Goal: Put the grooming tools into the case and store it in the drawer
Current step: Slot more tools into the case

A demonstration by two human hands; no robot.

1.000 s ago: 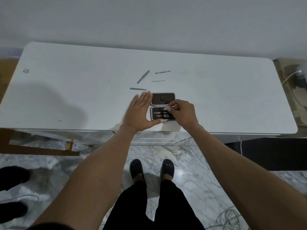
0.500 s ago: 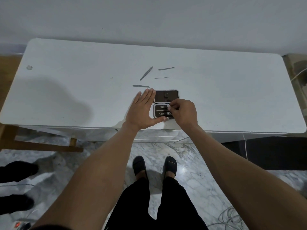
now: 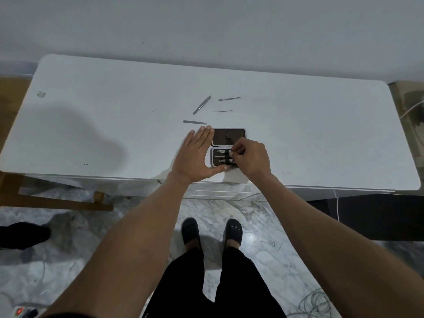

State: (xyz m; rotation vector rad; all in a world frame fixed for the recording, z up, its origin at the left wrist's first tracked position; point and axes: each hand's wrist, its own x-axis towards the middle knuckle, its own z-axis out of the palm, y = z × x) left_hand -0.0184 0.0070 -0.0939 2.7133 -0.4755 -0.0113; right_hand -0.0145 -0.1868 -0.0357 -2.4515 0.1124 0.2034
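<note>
A small dark case (image 3: 228,137) with a light rim lies open near the front edge of the white table (image 3: 298,134). Its near half holds several metal tools under a dark strap. My left hand (image 3: 195,157) lies flat against the case's left side, thumb along its front edge. My right hand (image 3: 250,157) pinches a small metal tool at the right of the near half. Beyond the case lie loose tools: a flat file (image 3: 194,122), tweezers (image 3: 202,104), a thin pick (image 3: 222,111) and a shaped tool (image 3: 229,98).
A wall runs behind the table. Below the table's front edge a white drawer front (image 3: 218,191) shows. My feet in dark slippers (image 3: 212,230) stand on marble floor. A wooden frame (image 3: 57,200) is at the left, cables at the right.
My right hand's fingers have shifted slightly over the near half of the case, still working a tool in. The view has shifted a little. My left hand stays put.
</note>
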